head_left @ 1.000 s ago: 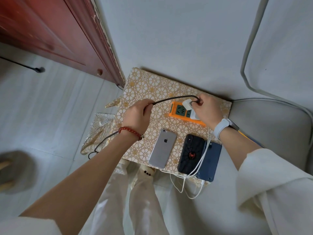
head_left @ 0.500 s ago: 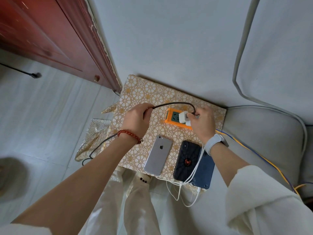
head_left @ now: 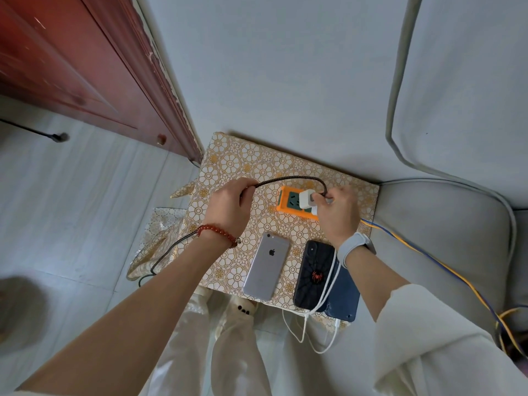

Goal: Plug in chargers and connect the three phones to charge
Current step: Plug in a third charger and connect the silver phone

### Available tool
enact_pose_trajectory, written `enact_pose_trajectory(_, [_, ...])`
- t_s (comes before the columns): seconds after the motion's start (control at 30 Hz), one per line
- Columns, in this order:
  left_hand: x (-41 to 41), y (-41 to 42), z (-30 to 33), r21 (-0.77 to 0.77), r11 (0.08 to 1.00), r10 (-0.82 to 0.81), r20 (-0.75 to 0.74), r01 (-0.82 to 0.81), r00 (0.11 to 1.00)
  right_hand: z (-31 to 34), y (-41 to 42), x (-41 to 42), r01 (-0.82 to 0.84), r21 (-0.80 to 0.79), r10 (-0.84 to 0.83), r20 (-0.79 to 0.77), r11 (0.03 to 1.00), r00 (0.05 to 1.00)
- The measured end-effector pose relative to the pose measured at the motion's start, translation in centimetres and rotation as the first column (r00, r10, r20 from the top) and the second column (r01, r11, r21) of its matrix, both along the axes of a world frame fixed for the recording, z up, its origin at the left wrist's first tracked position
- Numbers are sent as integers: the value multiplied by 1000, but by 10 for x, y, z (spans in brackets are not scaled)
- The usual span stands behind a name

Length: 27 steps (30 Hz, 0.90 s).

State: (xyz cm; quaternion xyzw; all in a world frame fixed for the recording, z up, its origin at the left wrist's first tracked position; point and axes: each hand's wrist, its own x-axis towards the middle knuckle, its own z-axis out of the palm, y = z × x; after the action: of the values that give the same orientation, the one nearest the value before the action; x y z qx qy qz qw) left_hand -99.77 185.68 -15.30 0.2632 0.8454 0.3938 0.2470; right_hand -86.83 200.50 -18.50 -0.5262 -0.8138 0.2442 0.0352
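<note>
At the centre of the frame, the right hand (head_left: pixel 338 211) pinches the plug end of a black braided cable (head_left: pixel 288 180) against a white charger (head_left: pixel 306 199) seated in the orange power strip (head_left: pixel 285 202). The left hand (head_left: pixel 228 208) grips the same cable further along, left of the strip. On the floral worktop (head_left: pixel 243 161) below lie a silver iPhone (head_left: pixel 265 265), a black spider-case phone (head_left: pixel 313 274) and a blue phone (head_left: pixel 344 298), crossed by white cables (head_left: pixel 328 284).

- Left hand (head_left: pixel 228 207) grips a black braided cable (head_left: pixel 288 180) at nine o'clock of the orange power strip (head_left: pixel 287 202).
- Right hand (head_left: pixel 338 214) pinches the cable's end at a white charger (head_left: pixel 307 199).
- Three phones lie at six o'clock.
</note>
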Motion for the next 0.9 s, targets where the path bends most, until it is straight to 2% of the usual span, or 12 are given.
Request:
enact_pose_trajectory(0.1, [-3,-1,-1,3,1000,6,-16,-6,1000,1,-5,-1,-63,60,59,65,996,996])
enact_pose_trajectory(0.23, [-8,-1,-2,-6,1000,25,-33,-25,999,3,-5,1,-298,173,263,201,939,944])
enact_pose_trajectory(0.33, [-11,-3,-4,-4,999,38,-36,-38,999,3,-2,2,-410,180,363,247,894,899])
enact_pose_trajectory(0.63, [-13,-12,-11,-21,999,40,-35,-41,999,-1,-5,-5,-433,120,402,214,894,890])
enact_pose_trajectory(0.73, [-12,-15,-10,-31,998,48,-21,-49,999,-2,-4,-7,-453,152,415,230,878,881])
enact_pose_trajectory(0.9, [-17,-17,-10,-32,999,28,4,-28,1000,-2,2,-10,-463,82,425,281,883,860])
